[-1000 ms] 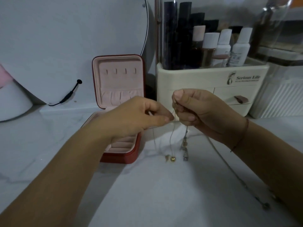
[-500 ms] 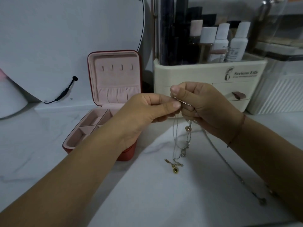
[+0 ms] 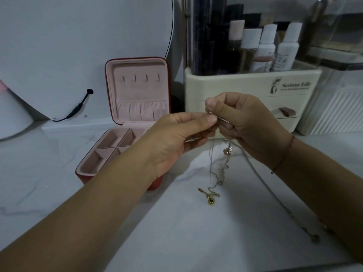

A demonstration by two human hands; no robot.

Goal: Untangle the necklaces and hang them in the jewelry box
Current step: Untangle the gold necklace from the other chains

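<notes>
Tangled necklaces pinched by curled fingers of left hand and right hand, fingertips meeting, chains dangling below the fingers onto marble worktop, open red jewelry box left of the fingers, cream organizer behind

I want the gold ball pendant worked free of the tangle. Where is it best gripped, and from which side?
Probably grip the gold ball pendant itself, from above on the near side: it lies on the tabletop at the tangle's loose bottom end, below the left hand and right hand, and is thicker than the fine chains above it.
</notes>
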